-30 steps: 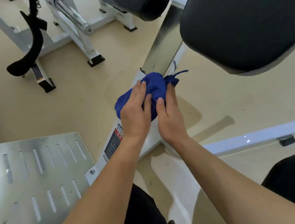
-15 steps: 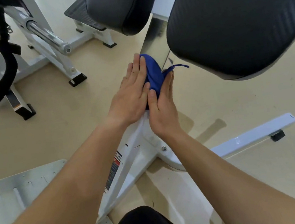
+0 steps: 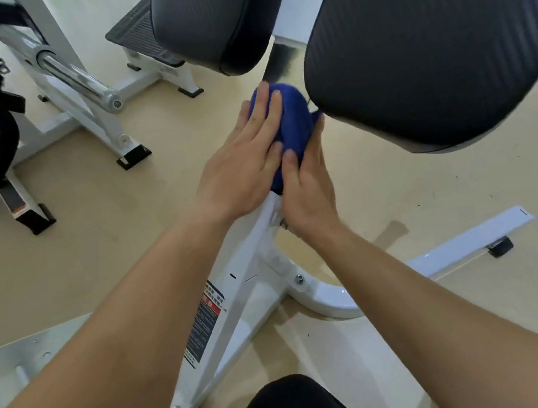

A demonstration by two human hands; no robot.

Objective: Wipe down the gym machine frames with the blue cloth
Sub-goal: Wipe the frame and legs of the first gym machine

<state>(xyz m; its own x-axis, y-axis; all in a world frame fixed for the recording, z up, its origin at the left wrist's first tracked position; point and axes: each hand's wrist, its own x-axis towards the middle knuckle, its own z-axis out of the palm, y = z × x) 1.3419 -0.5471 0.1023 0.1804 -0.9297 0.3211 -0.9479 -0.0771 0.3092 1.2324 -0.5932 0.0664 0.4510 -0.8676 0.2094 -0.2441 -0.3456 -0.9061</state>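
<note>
Cloth [image 3: 290, 121]: bunched round sloping frame [image 3: 252, 240], just below right pad [image 3: 428, 43]. Nearest, low on frame: label [image 3: 208, 319], then bare white tube. Grip: left hand [image 3: 242, 169] flat on top of cloth, fingers straight; right hand [image 3: 307, 188] pressed flat on its right side. Squeeze evenly from both sides, stroke along tube, catch underside too. Can't see right fingertips fully, behind cloth. Can't follow frame up between pads; shiny stretch [image 3: 277, 64] there blurred. Far machine [image 3: 76, 75] cut off at edge.

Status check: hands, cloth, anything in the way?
Left hand and right hand flat, pressing blue cloth onto white frame. Cloth at black pad edge. Pad overhangs frame ahead.
</note>
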